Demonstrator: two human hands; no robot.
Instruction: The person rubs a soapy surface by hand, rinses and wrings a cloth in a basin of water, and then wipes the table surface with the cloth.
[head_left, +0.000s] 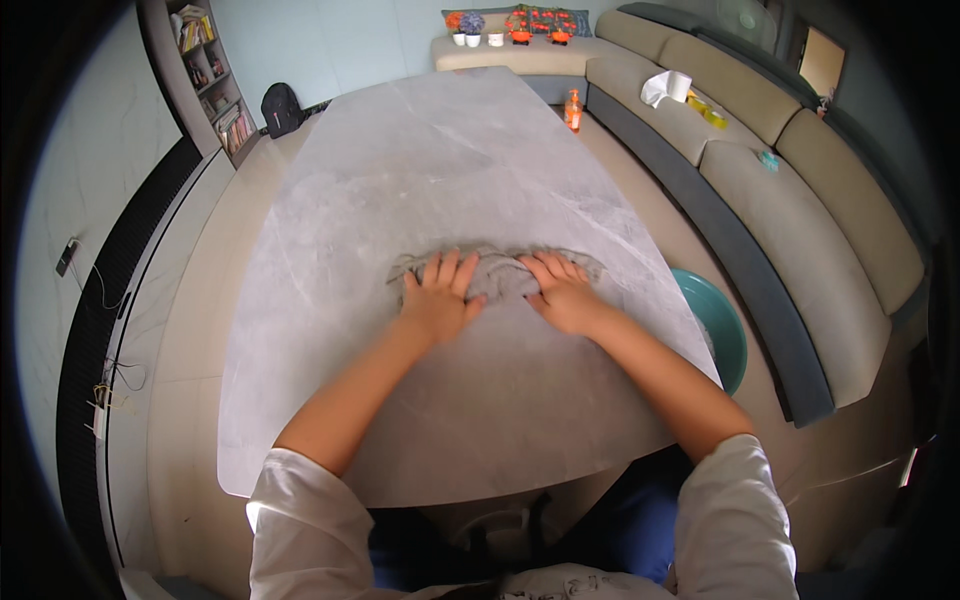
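Note:
A crumpled grey-brown cloth (499, 277) lies flat and bunched across the middle of a grey marble-patterned table (465, 405). My left hand (441, 296) presses on the cloth's left part, palm down with the fingers spread. On its right part rests my right hand (561, 292), also palm down, fingers angled towards the upper left. A fold of the cloth shows between the two hands, and its ends stick out past the fingers on both sides. Both forearms reach over the table's near edge.
A teal plastic basin (712, 330) stands on the floor by the table's right edge. Beyond it curves a beige and grey sofa (787, 247). An orange pump bottle (573, 111) stands near the far right corner. A black backpack (282, 110) is on the floor at far left.

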